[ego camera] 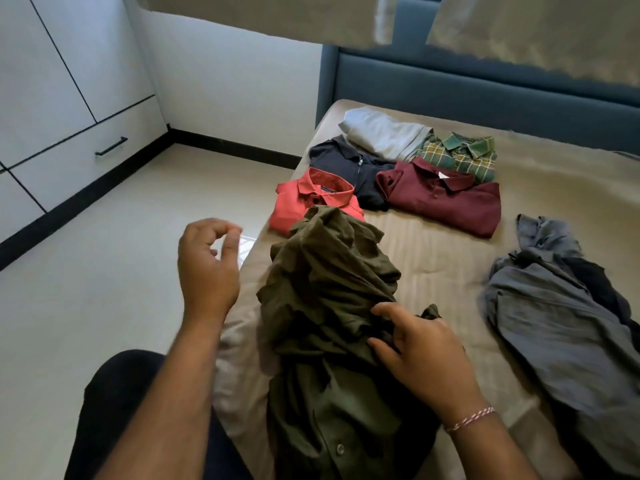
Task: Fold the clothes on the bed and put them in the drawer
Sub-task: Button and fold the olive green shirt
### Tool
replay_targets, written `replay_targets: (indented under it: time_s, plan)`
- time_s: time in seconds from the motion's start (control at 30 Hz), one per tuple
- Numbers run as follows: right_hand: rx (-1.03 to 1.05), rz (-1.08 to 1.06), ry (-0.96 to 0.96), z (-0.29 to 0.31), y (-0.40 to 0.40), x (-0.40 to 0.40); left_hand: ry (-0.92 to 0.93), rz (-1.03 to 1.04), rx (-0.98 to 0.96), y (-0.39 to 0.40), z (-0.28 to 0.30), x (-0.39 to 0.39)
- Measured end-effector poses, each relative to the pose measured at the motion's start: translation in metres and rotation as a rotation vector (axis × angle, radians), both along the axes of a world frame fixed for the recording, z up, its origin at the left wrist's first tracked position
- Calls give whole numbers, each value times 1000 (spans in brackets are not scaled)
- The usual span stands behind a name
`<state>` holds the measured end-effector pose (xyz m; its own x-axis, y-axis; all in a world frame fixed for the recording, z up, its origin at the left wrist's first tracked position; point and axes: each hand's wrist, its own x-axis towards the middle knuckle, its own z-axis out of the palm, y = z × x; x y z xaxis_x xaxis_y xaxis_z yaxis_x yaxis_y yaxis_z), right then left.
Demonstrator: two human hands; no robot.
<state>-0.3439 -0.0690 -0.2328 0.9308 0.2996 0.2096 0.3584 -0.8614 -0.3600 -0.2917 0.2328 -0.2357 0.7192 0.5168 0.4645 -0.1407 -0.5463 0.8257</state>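
Note:
A crumpled olive-green button shirt [329,289] lies along the near left part of the bed [433,244]. My right hand [422,355] grips a bunch of its fabric near the middle. Held in the air to the left of the shirt, over the bed's edge, my left hand [207,268] has loosely curled fingers and holds nothing. Folded shirts lie further back: a red one [311,202], a navy one [353,171], a maroon one [446,202], a green plaid one [460,155] and a light grey one [381,133]. A drawer with a black handle [110,146] is in the white wardrobe at left.
An unfolded grey garment over something dark [561,306] lies on the right of the bed. A blue padded headboard [485,88] stands behind. The pale tiled floor [121,271] runs between bed and wardrobe. Pale cloth [536,26] hangs across the top of the view.

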Motion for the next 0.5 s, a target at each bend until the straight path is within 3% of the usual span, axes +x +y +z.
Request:
replay_targets:
  time_s: [0.07,0.13,0.2,0.23,0.27,0.37,0.5]
  plan:
    - [4,46,65,3,-4,1,-75,-274,290,-12,8,-6]
    - [-6,95,40,5,0,2,-6,-459,715,-46,12,-4]
    - [-25,126,14,5,5,0,105,-427,965,-74,5,9]
    - [-29,135,-1,3,6,-2,91,-392,953,-78,1,16]
    - [-25,128,-24,1,6,-4,44,-355,851,-78,-1,23]
    - [3,5,-40,-1,-4,-3,-49,-175,237,-59,-11,34]
    - [-148,-171,115,-2,-27,7,27,40,-523,-23,-21,29]
